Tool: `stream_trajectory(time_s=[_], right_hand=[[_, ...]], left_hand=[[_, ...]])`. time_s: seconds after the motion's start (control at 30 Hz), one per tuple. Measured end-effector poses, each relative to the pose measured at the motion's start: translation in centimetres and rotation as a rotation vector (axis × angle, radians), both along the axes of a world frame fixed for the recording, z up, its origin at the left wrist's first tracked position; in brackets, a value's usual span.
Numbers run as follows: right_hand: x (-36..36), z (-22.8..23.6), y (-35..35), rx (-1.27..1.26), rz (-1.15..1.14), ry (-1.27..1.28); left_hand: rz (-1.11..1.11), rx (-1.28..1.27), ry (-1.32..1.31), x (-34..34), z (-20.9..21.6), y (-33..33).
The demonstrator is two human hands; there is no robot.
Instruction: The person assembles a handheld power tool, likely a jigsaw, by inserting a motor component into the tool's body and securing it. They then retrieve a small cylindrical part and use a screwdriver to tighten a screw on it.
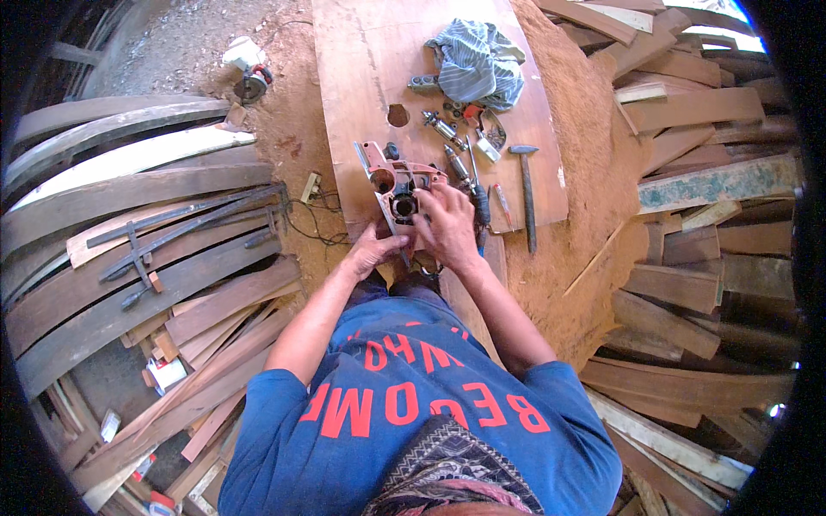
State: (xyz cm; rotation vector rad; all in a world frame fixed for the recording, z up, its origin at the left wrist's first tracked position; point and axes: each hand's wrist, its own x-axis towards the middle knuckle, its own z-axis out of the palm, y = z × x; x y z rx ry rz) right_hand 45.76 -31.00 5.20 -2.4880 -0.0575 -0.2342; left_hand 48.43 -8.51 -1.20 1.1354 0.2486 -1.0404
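Observation:
Both of my hands are on a partly dismantled electric planer body point(387, 182), reddish with dark round openings and a flat metal sole along its left side. My left hand point(379, 249) grips its near left edge, thumb against the metal. From the right, my right hand point(447, 222) closes on the body, its bent fingers beside the nearer round opening; some fingertips are hidden. Just right of it lie a motor armature point(445, 129), a second metal shaft part point(456, 162), a screwdriver point(502, 205) and a hammer point(527, 198).
The work lies on a plywood board point(361, 77) over sawdust. A striped cloth point(482, 64) and small parts lie at its far side. Left are a white-and-red power tool point(249, 73), a socket block point(311, 187) with cable, and bar clamps point(138, 258). Wood planks point(688, 284) are piled either side.

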Motion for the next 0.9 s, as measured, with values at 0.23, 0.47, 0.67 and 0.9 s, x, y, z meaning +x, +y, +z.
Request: stream_trajectory(time_s=[0.23,0.47,0.67,0.9], right_hand=[[3.4,-1.2,2.1,-0.207,0.206,0.125],[1.7,-1.3,2.2,-0.227,0.354,0.152],[-0.2,0.9,4.2,-0.124,0.57,0.276],[1.8,0.7,4.7,-0.22,0.583,0.264]], left_hand=[[0.042,0.103,-0.01,-1.7,0.3,-2.3],[-0.046,0.192,-0.035,-1.8,-1.8,-1.2],[-0.081,0.161,-0.395,-2.9,-5.3,1.1],[-0.078,0.205,-0.564,-2.4,-5.7,1.5]])
